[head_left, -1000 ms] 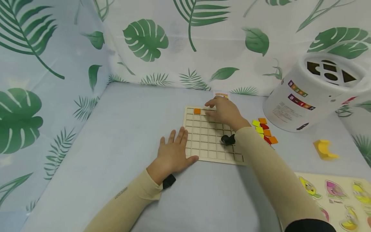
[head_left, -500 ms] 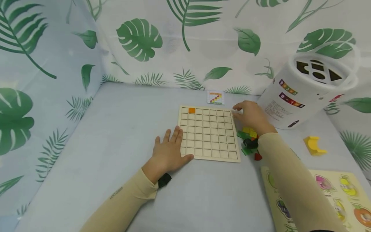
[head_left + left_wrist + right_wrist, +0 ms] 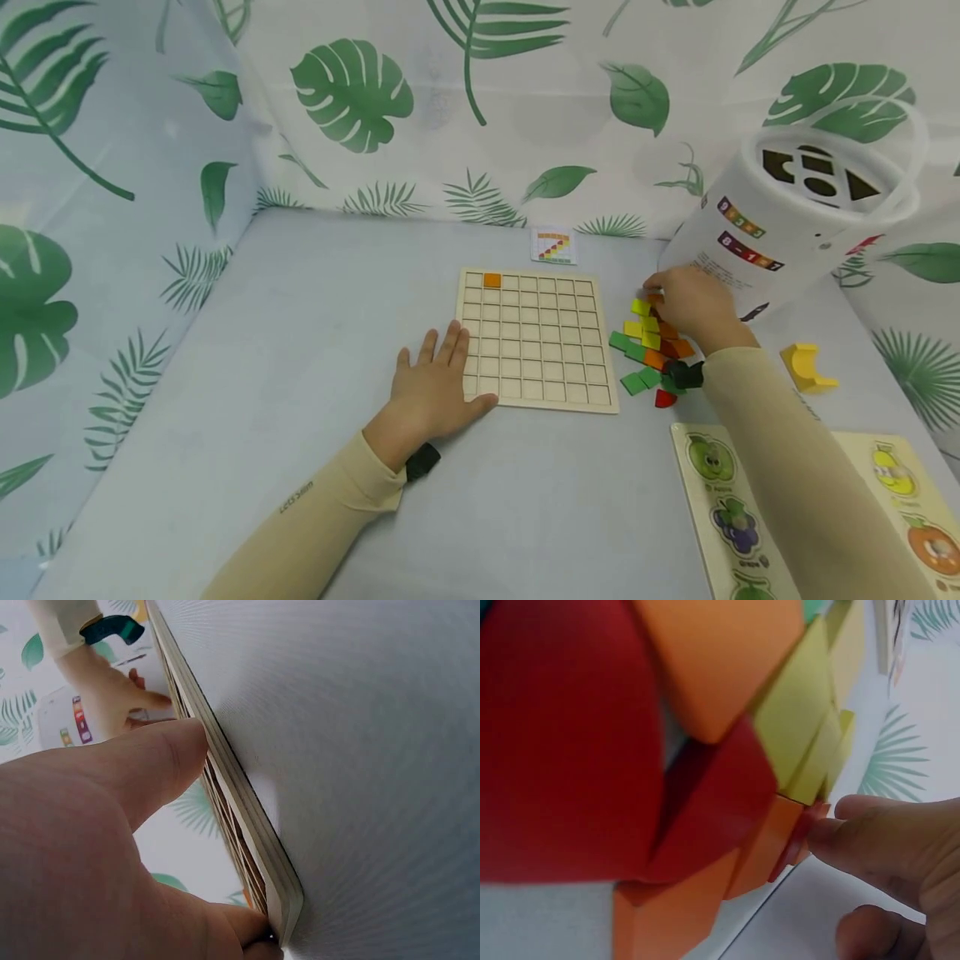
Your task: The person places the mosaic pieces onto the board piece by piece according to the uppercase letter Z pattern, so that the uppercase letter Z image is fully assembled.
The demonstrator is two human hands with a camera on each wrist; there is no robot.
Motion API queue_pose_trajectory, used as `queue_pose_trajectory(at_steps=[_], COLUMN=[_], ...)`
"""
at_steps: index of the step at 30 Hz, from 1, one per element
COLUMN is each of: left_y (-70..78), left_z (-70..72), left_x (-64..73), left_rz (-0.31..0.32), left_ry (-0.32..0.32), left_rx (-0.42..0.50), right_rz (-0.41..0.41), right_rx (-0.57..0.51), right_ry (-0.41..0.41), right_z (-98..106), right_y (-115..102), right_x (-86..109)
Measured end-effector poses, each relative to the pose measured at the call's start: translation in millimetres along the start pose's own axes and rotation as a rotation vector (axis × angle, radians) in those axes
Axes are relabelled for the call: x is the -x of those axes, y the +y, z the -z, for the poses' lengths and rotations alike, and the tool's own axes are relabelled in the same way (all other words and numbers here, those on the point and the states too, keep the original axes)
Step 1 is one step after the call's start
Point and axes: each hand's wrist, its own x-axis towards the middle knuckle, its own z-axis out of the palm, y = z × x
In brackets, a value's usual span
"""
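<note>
1. Right hand [image 3: 693,304] has just reached the multicoloured flat pieces [image 3: 651,340] beside the pale wooden grid board [image 3: 551,358]: picking, I'd say; its grip I can't tell.
2. Left hand [image 3: 431,387], fingers apart, touches the board; one square orange tile [image 3: 492,281] seated.

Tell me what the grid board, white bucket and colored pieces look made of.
Grid board: probably plywood, matte; its edge looks layered. White bucket: likely plastic, smooth, judging by its rounded rim. Colored pieces: painted wood or plastic, smooth, evenly colored; no grain shows to decide.
</note>
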Motion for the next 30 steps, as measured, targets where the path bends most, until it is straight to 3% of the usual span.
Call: queue_pose_trajectory(at_steps=[16, 30], left_y=[-0.3, -0.4], left_z=[-1.9, -0.9], left_x=[-1.8, -1.2], left_rz=[0.0, 0.002], left_ry=[-0.002, -0.005], left_rx=[-0.004, 0.002], right_rz=[-0.032, 0.007], right_rx=[0.059, 0.001], right_ry=[0.034, 0.007], right_z=[-2.8, -2.5], right_y=[-1.7, -5.3], right_x=[-0.1, 2.2])
